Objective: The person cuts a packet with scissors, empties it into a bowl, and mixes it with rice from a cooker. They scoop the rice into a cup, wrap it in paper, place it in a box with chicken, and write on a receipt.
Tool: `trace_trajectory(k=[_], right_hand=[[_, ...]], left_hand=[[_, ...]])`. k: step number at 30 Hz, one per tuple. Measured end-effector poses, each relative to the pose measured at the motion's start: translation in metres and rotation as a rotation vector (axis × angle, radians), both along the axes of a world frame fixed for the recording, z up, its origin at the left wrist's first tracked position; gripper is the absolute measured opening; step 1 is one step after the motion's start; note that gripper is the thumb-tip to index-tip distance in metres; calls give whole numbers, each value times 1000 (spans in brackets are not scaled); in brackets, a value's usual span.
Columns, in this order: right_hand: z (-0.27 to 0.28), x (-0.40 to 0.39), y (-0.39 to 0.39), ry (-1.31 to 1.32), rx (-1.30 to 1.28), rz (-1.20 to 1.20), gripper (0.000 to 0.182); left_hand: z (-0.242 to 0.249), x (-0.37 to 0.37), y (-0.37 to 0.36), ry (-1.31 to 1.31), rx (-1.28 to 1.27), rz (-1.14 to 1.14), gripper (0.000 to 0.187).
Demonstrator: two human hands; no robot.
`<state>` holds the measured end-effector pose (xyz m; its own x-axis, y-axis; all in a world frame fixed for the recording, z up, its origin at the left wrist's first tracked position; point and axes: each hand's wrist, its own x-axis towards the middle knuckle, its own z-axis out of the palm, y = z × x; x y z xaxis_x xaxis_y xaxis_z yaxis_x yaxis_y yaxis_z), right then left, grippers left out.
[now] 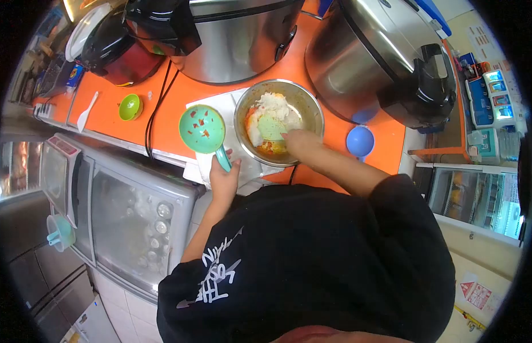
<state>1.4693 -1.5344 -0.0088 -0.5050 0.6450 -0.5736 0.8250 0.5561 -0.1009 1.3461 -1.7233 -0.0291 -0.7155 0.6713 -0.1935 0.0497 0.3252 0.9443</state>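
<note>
Closing around the short handle of a teal dipper, the fingers of the left hand are bent together, with the thumb lying along one side. The right hand reaches over the rim into a steel bowl; its fingers are bunched near the edge of a pale green utensil, but I cannot tell how firmly they pinch it. The dipper is round, smooth and shallow, and small red pieces stick to its inside. It is just beside the steel bowl, above a white sheet on the orange counter. Inside the shiny metal bowl, the utensil rests against a soft, lumpy, whitish food, while a wet orange-red sauce stains the lower part and the wall.
</note>
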Motion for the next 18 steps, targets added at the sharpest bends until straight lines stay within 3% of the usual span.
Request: trace_trajectory(k=[1,3,5,8,11,12,15,16,18], right_hand=[[-1,-3,-8,-26,-13,-39,44],[8,-13,11,-80,-33,119,43],[41,-25,37,-120,-36,259,43],[104,-28,33,-98,31,255,42],[29,-11,37,19,79,92,46],[-14,-4,34,-58,48,105,46],[17,-11,53,-40,17,305,46],[18,-13,76,-14,-70,22,44],[101,-22,77,-204,39,220,43]], left_hand=[[5,-2,4,46,3,-9,36],[2,-3,7,50,31,-14,37],[-5,-9,14,-3,74,-14,37],[2,-9,15,7,83,1,36],[-7,-6,14,-9,99,22,35],[-12,-5,16,-19,106,28,35],[-9,-10,32,74,107,20,34],[-7,-13,36,127,99,2,33],[-5,-22,45,149,28,-49,32]])
